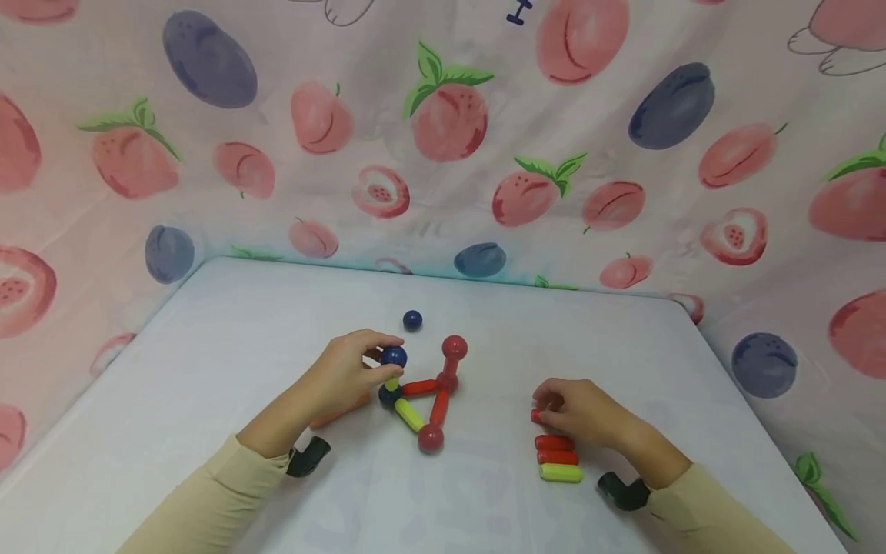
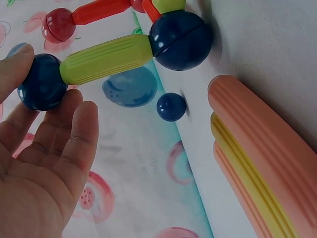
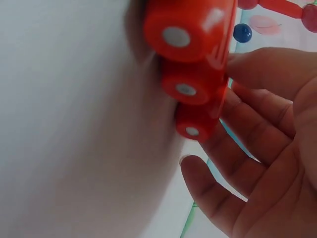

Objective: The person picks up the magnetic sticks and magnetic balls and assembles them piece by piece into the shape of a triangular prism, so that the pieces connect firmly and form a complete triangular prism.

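With thumb and fingers, my left hand (image 1: 344, 375) pinches a dark blue ball (image 2: 42, 82). It tops an upright yellow-green magnetic rod (image 2: 106, 58), whose lower end meets another dark blue ball (image 2: 181, 39). That lower ball is one corner of a flat triangle of red rods (image 1: 439, 406), a yellow-green rod (image 1: 409, 415) and red balls (image 1: 431, 438). From another corner a red rod stands up with a red ball (image 1: 454, 348) on top. At the right, my right hand (image 1: 584, 412) pinches a red magnetic rod (image 3: 195, 121), its end showing past the fingers.
Below the right hand lie two red rods (image 1: 556, 450) and a yellow-green rod (image 1: 561, 472), side by side. A loose blue ball (image 1: 412, 320) sits behind the triangle. Orange and yellow rods (image 2: 262, 148) lie beneath the left hand. A fruit-print cloth (image 1: 443, 192) hangs behind the white table (image 1: 277, 308).
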`<action>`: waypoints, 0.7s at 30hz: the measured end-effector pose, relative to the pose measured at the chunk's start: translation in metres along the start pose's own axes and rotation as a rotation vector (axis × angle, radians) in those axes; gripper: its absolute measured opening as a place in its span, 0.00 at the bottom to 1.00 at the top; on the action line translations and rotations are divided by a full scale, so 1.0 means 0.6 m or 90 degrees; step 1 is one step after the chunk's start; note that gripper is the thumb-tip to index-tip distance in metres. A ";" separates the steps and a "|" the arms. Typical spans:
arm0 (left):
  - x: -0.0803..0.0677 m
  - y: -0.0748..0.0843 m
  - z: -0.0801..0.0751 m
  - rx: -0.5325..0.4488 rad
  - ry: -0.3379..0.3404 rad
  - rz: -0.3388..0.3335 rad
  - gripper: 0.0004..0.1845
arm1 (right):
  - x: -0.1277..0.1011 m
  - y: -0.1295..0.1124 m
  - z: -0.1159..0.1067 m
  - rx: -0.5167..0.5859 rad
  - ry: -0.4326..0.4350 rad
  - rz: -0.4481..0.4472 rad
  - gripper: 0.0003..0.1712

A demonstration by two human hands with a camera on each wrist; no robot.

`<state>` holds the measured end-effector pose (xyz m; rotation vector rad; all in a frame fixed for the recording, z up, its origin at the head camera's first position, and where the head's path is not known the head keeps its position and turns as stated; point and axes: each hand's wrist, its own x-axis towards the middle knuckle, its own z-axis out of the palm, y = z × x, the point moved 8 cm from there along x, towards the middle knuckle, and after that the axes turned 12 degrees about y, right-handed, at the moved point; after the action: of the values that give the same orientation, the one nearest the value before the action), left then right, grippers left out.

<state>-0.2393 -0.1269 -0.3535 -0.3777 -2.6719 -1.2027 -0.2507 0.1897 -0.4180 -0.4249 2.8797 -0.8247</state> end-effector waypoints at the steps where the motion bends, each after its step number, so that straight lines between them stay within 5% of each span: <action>1: 0.000 0.000 0.000 0.000 -0.001 -0.001 0.23 | 0.001 0.000 0.001 -0.002 0.002 -0.001 0.13; 21: -0.002 0.000 0.000 -0.010 -0.001 0.002 0.23 | 0.005 -0.044 -0.017 0.025 0.084 -0.033 0.17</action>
<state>-0.2381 -0.1271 -0.3537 -0.3852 -2.6635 -1.2237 -0.2492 0.1724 -0.3954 -0.4596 2.9785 -0.9498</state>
